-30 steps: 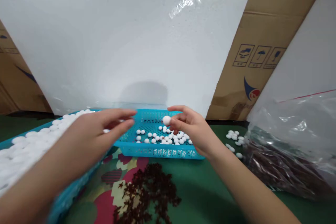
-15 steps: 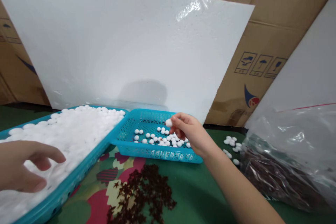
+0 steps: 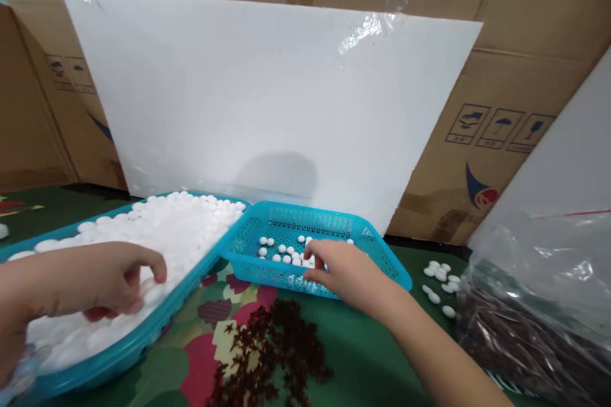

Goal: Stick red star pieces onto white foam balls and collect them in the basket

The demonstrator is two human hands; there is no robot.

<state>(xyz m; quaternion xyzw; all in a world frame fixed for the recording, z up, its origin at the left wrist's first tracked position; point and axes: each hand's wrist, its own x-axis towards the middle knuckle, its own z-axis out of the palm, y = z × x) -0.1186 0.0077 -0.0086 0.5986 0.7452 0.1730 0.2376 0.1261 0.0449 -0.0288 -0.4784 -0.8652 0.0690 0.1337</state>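
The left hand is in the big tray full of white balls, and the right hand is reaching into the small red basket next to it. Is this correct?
Not quite. In the head view the small basket is blue, not red. The rest holds: the left hand is in the big tray full of white balls, and the right hand reaches into the basket beside it.

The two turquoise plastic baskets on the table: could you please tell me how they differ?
The large turquoise basket at left is heaped full of white balls, with the left hand on the pile. The small turquoise basket holds only a sparse scatter, where the right hand reaches in. Both are perforated plastic and sit side by side.
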